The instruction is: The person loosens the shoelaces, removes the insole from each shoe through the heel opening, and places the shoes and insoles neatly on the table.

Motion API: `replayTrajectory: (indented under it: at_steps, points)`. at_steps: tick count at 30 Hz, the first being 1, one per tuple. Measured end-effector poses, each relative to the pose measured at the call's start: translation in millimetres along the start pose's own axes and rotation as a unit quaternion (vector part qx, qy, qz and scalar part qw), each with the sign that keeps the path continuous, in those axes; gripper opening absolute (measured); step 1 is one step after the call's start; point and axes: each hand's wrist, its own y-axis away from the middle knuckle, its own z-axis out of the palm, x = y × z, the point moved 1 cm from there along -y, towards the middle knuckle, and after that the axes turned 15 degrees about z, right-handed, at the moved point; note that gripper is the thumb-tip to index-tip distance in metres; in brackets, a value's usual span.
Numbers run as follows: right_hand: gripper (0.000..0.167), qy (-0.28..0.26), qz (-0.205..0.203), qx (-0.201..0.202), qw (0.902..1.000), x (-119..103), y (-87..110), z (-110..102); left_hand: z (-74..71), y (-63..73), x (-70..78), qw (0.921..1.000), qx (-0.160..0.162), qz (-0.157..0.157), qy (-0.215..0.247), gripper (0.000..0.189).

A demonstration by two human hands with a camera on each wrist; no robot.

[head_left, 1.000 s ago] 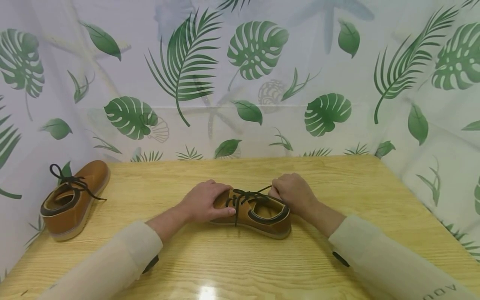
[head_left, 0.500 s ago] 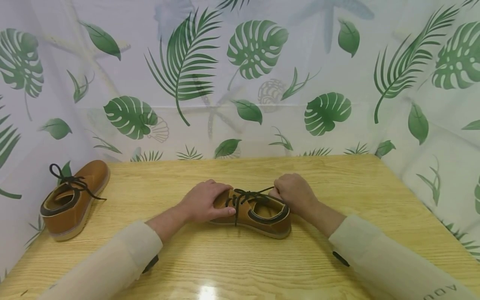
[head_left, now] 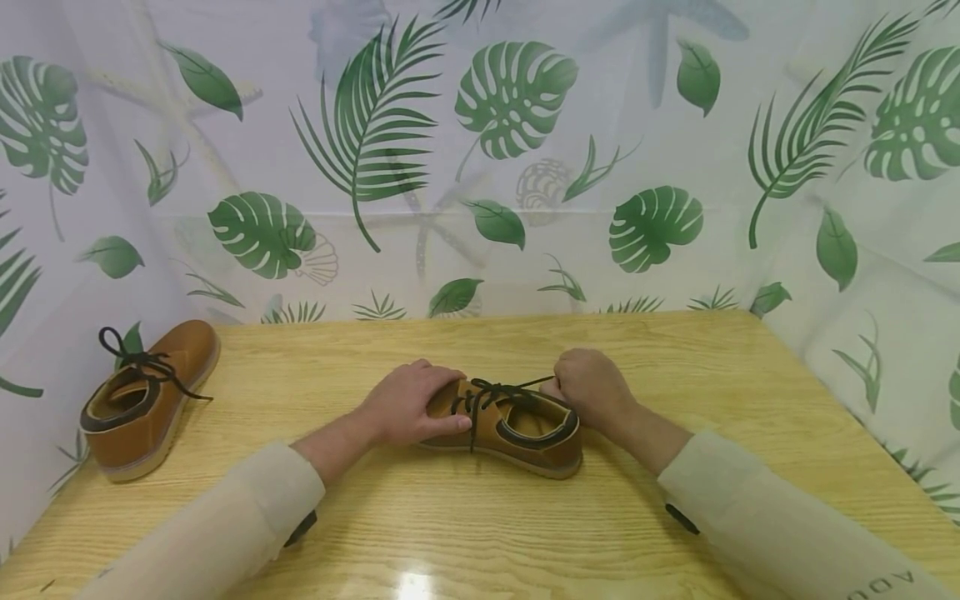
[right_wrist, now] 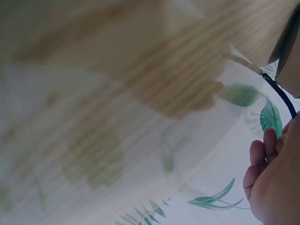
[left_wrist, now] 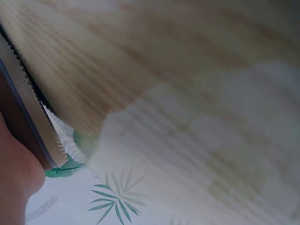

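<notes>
A brown shoe [head_left: 487, 433] with black laces lies on the table, toe to the left, heel to the right. Over its toe my left hand [head_left: 408, 404] grips the front, thumb along the near side. By the heel's far side, my right hand [head_left: 596, 387] pinches a black shoelace [head_left: 536, 383] with curled fingers, and the lace runs taut from the bow area. In the right wrist view, those curled fingers [right_wrist: 257, 152] show below a dark lace end [right_wrist: 280, 93]. The left wrist view catches the ribbed sole [left_wrist: 35, 103] beside my hand.
A matching brown shoe [head_left: 161, 417] with a tied black lace stands at the table's left edge. The wooden table [head_left: 480, 533] extends around the hands. A leaf-printed cloth [head_left: 480, 167] hangs behind and along both sides.
My right hand has shifted slightly to the right, drawing the lace with it, and the loop at the knot looks smaller. My left hand and the shoe have stayed in place.
</notes>
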Motion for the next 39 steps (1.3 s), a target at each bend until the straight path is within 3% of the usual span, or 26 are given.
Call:
replayTrajectory:
  at_steps: [15, 22, 26, 30, 36, 39]
  points:
    - [0.039, -0.008, 0.057, -0.055, 0.9968, -1.9, -2.6, -1.1, -0.6, 0.9, -2.7, 1.0, 0.002, 0.001, 0.0, 0.069]
    - [0.04, -0.05, 0.005, -0.008, 0.9987, -1.6, -3.1, 2.9, 1.9, 2.2, -5.4, 1.0, 0.0, -0.001, -0.005, 0.071]
    - [0.033, -0.074, -0.019, 0.019, 0.9969, -2.6, -2.8, 3.5, 3.9, 2.5, -6.2, 1.0, 0.004, 0.004, -0.005, 0.071]
    - [0.019, -0.083, -0.033, 0.02, 0.9958, -3.9, -3.1, 3.0, 5.8, 2.9, -5.5, 1.0, 0.004, 0.003, -0.003, 0.072]
    - [0.034, -0.101, -0.081, 0.001, 0.9916, -3.0, -3.7, 3.2, 5.1, 1.5, -3.1, 0.9999, 0.009, 0.003, -0.005, 0.072]
    - [0.027, -0.084, -0.118, 0.011, 0.9894, 0.6, -3.5, 3.7, 3.8, 0.7, -2.0, 0.9999, 0.009, 0.005, -0.006, 0.072]
